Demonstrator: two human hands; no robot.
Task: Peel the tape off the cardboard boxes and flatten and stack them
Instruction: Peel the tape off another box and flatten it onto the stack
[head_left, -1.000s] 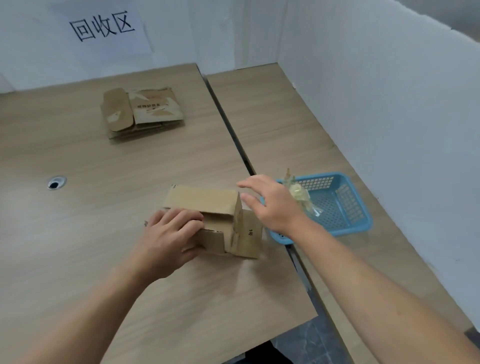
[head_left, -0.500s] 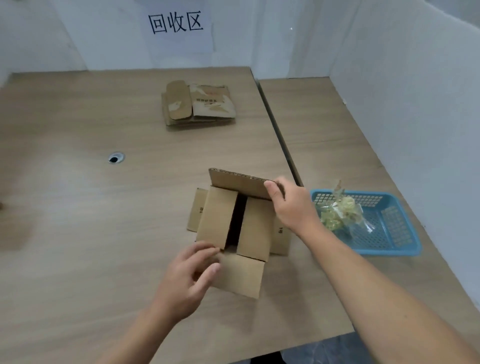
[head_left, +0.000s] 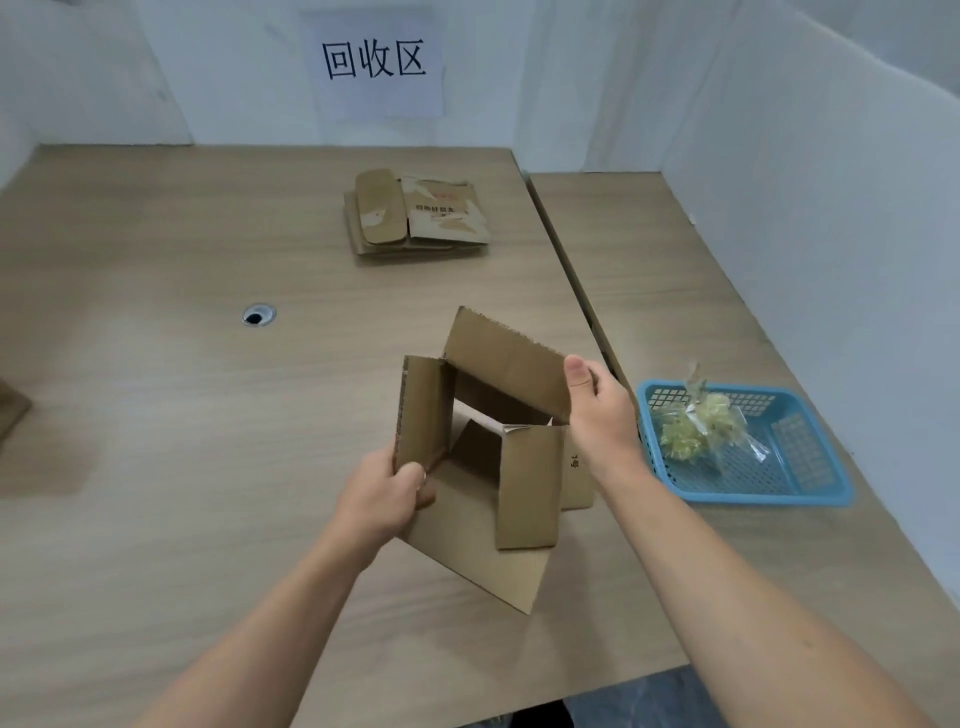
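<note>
At the near edge, two bare forearms are seen reaching forward over the desk (head_left: 156, 467), and between them an opened cardboard box (head_left: 527, 499) is held just ahead of the person, close to the desk's right side. The left hand (head_left: 387, 493) is closed on the lower end of the box's upright left flap, its grip a narrow pinch with the thumb laid over the flap's edge. The right hand (head_left: 597, 415) is curled round the right corner of the raised far flap, the thumb pressed on the flap's inner face. The box's four flaps are spread apart, the near one sloping down toward the desk's front edge, and the hollow inside is exposed; whether the box's underside is resting on the desk or is lifted slightly off it cannot be told from this angle. Just right of the box, on the adjoining desk (head_left: 649, 260), a blue basket (head_left: 769, 501) is set, and a crumpled wad of tape (head_left: 691, 436) is lying in it. Farther out to the left, a round cable hole (head_left: 258, 315) is seen in the desk. Beyond it, near the back wall, a stack of flattened boxes (head_left: 415, 223) is laid flat. A paper sign (head_left: 376, 65) with printed characters is fixed to the wall above.
</note>
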